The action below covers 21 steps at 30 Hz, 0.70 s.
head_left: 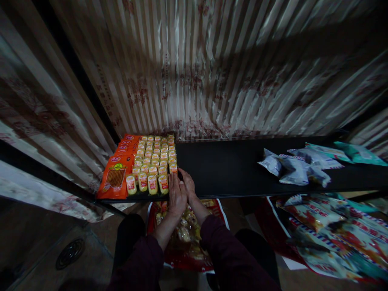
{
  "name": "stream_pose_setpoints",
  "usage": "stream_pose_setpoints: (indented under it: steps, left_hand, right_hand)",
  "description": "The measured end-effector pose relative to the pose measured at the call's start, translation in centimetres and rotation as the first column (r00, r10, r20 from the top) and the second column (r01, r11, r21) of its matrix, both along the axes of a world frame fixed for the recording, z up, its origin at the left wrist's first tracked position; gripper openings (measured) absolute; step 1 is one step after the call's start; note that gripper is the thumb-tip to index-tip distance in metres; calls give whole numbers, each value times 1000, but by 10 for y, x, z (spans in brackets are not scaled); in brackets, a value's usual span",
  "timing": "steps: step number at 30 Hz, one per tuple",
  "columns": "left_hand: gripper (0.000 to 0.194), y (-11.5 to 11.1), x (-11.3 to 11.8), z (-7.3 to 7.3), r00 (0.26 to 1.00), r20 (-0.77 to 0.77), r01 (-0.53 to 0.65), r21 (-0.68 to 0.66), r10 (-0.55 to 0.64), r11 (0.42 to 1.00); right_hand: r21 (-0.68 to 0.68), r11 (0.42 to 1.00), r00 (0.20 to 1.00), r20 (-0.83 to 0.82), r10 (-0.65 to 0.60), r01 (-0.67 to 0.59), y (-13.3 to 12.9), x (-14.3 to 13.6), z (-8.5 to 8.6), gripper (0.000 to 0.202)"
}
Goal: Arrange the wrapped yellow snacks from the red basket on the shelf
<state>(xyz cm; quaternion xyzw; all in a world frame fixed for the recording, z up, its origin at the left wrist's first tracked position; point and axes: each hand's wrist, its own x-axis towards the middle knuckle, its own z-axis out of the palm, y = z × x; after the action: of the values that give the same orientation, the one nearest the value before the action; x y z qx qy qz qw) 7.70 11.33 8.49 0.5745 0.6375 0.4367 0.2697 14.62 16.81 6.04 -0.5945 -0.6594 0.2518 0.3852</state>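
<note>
Small yellow snack packs [153, 184] with red-and-white labels stand upright in close rows on the left part of a black shelf [215, 161]. My left hand [177, 196] is at the front end of the rightmost row, fingers together and pointing forward against a yellow snack pack [173, 167]. Right beside it, my right hand [188, 185] curls its fingers in at that row's right side. The two hands touch each other and close around the row's end; they cover most of what lies between them.
Orange snack bags [113, 176] overlap at the shelf's left end. Silver and teal bags [292, 169] lie to the right. Below the shelf are a red-and-white box [222, 214] of yellow packs and another filled with large bags [330, 230]. A pleated curtain [206, 81] hangs behind.
</note>
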Motion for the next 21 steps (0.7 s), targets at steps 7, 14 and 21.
stream_pose_setpoints:
  steps: [7,14,21]
  left_hand:
    - [56,-1,-1,0,1000,-11,15,23,-14,1000]
    - [55,-10,0,-2,1000,8,22,49,-23,999]
    - [50,-39,3,0,998,24,63,40,-64,997]
  right_hand:
    - [1,1000,996,-89,-21,21,-2,1,-1,46]
    - [21,999,993,-111,-43,46,-12,3,4,44]
    - [31,999,995,-103,-6,9,-45,8,12,45]
